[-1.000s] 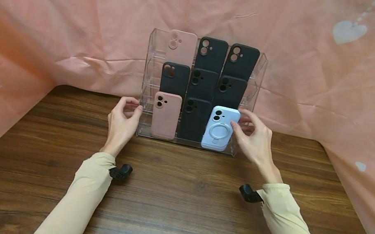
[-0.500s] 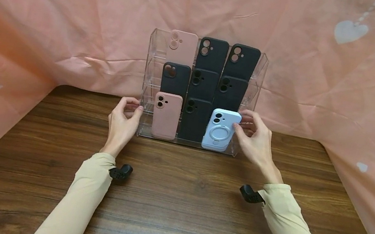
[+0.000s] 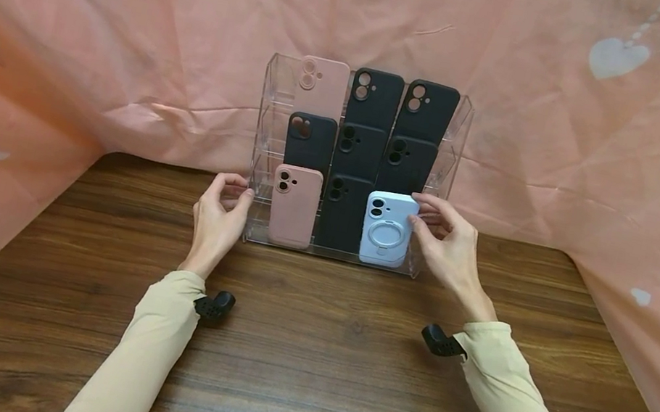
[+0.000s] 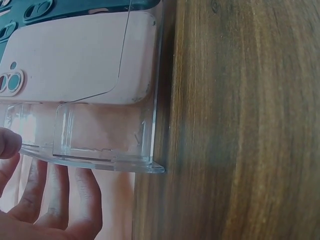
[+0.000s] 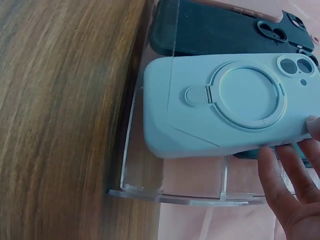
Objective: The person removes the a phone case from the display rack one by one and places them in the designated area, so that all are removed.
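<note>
A light blue phone case (image 3: 386,234) with a ring stand stands in the lowest tier of a clear acrylic display rack (image 3: 329,254), at the right end. Thumb and fingers of my right hand (image 3: 447,245) pinch its upper right edge. At the rack's left side, my left hand (image 3: 220,216) grips the clear side panel, thumb in front and fingers behind. A pink phone case (image 3: 292,218) and a black phone case (image 3: 341,226) share the lowest tier. In the right wrist view the light blue case (image 5: 190,130) overlaps the black case (image 5: 210,30) beside it.
Higher tiers hold a pink case (image 3: 321,90) at upper left and several black cases (image 3: 373,104). Pink cloth (image 3: 215,31) with white hearts hangs behind and at both sides. The wooden table (image 3: 302,363) extends in front of the rack.
The light blue case has gone from leaning right to nearly upright, its top shifting slightly down and left. My right fingers stay at its edge; the left hand keeps its grip on the rack.
</note>
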Tool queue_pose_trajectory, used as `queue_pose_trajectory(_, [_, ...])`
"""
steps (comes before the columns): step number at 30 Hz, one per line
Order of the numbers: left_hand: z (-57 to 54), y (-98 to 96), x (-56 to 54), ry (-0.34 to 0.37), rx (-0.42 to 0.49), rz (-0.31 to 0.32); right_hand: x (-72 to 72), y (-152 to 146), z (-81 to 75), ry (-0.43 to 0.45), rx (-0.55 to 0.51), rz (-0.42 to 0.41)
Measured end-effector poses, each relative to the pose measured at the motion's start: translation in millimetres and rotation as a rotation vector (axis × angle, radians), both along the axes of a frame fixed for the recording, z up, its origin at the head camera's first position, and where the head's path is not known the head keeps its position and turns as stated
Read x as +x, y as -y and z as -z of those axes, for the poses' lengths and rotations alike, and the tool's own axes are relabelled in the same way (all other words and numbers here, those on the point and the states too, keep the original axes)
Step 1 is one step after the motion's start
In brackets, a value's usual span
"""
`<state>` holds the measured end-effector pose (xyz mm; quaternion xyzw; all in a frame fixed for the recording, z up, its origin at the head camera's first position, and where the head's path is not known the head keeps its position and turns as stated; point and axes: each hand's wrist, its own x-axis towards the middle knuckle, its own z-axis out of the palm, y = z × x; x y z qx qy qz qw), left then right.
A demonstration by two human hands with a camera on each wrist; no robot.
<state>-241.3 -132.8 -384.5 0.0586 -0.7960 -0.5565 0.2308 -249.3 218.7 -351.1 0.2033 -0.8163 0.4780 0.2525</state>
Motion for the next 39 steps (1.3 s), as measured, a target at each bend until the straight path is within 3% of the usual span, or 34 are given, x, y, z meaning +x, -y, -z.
queue_pose_trajectory(18, [1.0, 0.3, -1.5, -0.014, -0.009, 0.000, 2.3, 0, -19.6, 0.043, -0.146, -0.025])
queue_pose_trajectory(28, [0.1, -0.2, -0.9, -0.015, -0.017, -0.001, 11.6, -2, -33.9, 0.052, -0.276, -0.059])
queue_pose_trajectory(39, [-1.0, -0.1, -2.6, -0.002, -0.015, 0.003, 22.6, -7, -33.3, 0.114, -0.326, -0.104])
